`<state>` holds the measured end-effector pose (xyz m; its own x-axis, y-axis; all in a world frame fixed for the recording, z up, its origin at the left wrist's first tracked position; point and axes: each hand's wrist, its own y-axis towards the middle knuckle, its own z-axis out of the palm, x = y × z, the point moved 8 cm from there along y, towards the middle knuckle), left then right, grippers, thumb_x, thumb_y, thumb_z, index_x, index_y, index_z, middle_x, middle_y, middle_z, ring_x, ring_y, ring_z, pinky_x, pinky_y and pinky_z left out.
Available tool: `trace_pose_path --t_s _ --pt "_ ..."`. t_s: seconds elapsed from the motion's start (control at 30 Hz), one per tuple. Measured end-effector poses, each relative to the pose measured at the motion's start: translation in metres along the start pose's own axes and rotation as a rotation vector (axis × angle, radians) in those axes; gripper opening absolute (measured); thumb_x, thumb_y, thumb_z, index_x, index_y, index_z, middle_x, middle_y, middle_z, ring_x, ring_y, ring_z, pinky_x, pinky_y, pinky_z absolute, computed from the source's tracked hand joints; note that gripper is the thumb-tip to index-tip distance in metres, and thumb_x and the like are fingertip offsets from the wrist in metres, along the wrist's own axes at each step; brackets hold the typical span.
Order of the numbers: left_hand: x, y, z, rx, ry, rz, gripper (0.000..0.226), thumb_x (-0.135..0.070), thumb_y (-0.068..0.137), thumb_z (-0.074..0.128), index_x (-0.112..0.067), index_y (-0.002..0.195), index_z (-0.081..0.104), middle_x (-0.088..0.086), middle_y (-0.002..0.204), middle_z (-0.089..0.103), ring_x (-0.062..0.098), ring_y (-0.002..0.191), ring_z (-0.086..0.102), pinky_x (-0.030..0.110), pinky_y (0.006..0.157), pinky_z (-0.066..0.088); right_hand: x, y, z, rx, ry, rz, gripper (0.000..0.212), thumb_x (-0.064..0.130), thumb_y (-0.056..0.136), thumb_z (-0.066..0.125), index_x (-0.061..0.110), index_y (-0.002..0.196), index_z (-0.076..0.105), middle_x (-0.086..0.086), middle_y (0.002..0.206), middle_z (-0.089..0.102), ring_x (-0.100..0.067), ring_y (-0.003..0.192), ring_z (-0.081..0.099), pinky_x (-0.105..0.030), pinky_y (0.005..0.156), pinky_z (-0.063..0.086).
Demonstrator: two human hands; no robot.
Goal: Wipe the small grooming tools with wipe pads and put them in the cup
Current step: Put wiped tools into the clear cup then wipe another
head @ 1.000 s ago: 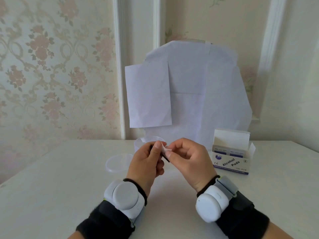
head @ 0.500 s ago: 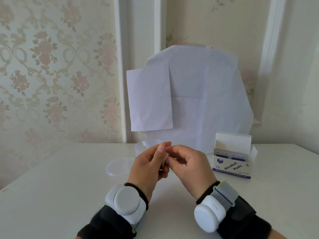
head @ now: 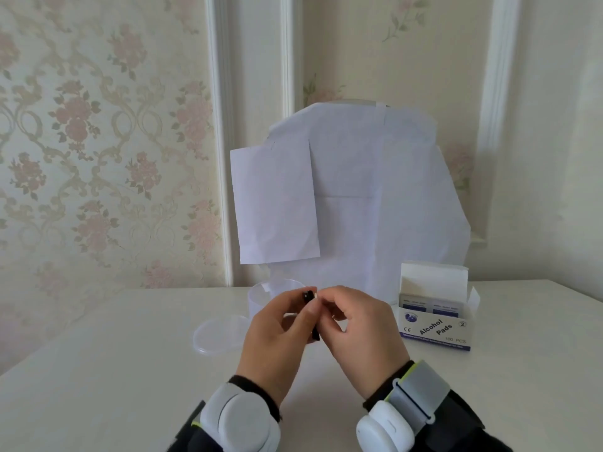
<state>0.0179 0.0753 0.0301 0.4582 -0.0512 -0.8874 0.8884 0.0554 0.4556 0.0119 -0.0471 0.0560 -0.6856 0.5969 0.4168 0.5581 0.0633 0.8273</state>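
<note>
From the head camera, the left hand [head: 277,324] pinches a small dark tool [head: 311,316] upright above the tabletop [head: 114,370], and the right hand [head: 355,324] pinches a white wipe pad [head: 316,296] at its top end — each grip is pressed tight on its own thing. The clear cup [head: 261,296] stands just behind the hands, its lid [head: 217,334] lying beside it. The tool is thin and mostly hidden; a wet pad could make it slip from the fingers and fall short of the cup.
</note>
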Motion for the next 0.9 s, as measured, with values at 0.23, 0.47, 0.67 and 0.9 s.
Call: trace_pose_path --t_s 0.23,0.47,0.67,0.9 --pt "-0.004 0.0 -0.019 -0.152 0.065 0.052 0.016 -0.021 0.087 0.067 -0.03 0.079 0.078 0.0 0.078 0.075 0.025 0.08 0.07 0.044 0.076 0.058 0.01 0.0 -0.002 -0.049 -0.132 -0.129 0.019 0.03 0.089 0.051 0.022 0.088 0.068 0.009 0.073 0.062 -0.012 0.066 0.058 -0.032 0.057 0.051" --pt "-0.015 -0.005 -0.026 -0.231 -0.03 0.047 0.02 -0.013 0.091 0.062 -0.02 0.08 0.076 0.0 0.065 0.071 0.005 0.054 0.061 0.014 0.051 0.048 0.002 0.0 0.002 -0.012 -0.227 -0.1 0.021 0.034 0.087 0.046 0.027 0.081 0.065 0.007 0.07 0.062 -0.016 0.063 0.059 -0.033 0.053 0.051" --pt "-0.015 -0.003 -0.028 -0.239 -0.106 0.005 0.021 -0.016 0.092 0.061 -0.021 0.079 0.077 0.005 0.072 0.073 0.01 0.058 0.064 0.017 0.05 0.049 -0.006 0.001 0.004 -0.007 -0.191 -0.075 0.022 0.034 0.086 0.044 0.027 0.083 0.065 0.009 0.074 0.064 -0.015 0.068 0.059 -0.035 0.057 0.052" --pt "-0.013 -0.003 -0.031 -0.249 -0.118 -0.027 0.025 -0.019 0.089 0.065 -0.03 0.071 0.079 0.008 0.075 0.074 0.015 0.06 0.068 0.018 0.051 0.051 0.0 0.002 -0.012 -0.156 -0.094 -0.132 0.012 0.024 0.088 0.064 0.019 0.087 0.075 0.011 0.082 0.066 -0.006 0.074 0.058 -0.012 0.068 0.042"
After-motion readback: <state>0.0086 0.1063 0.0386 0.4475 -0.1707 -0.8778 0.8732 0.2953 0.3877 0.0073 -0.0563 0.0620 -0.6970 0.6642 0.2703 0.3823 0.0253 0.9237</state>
